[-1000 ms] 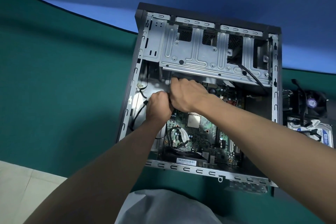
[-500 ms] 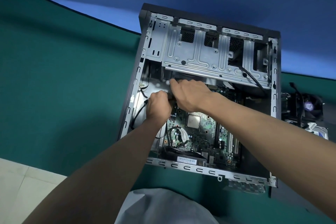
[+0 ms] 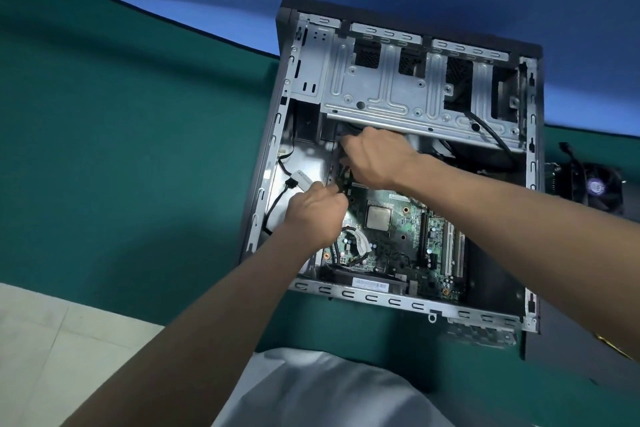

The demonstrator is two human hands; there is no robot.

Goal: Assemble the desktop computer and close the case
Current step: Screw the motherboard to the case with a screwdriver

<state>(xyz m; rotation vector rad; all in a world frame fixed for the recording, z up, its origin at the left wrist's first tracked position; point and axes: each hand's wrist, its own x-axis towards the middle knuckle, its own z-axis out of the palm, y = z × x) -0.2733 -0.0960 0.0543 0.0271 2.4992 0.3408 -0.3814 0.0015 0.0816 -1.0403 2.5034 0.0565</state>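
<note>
I am viewing the open computer case (image 3: 408, 87) lying on its side on the green mat (image 3: 121, 149), side panel off, and I am using the case as the reference for all positions.

Inside the case, the motherboard (image 3: 398, 239) is sitting on the floor of the lower half, with the processor (image 3: 378, 217) exposed near its centre. The metal drive cage (image 3: 398, 90) is spanning the upper half of the case.

My left hand (image 3: 317, 215) is reaching in at the left edge of the motherboard, with the fingers curled together and pinching at the board's upper-left corner. I cannot tell what the fingertips are gripping. A white connector (image 3: 304, 180) on a black cable (image 3: 277, 204) is lying just beyond this hand, near the case's left wall.

My right hand (image 3: 375, 159) is working directly below the drive cage, above the motherboard's top edge. Its fingers are bent downward and closed narrow; whether they are holding something is hidden by the hand itself.

Outside the case, just beside its right wall, a cooling fan (image 3: 595, 187) is resting on the mat.
</note>
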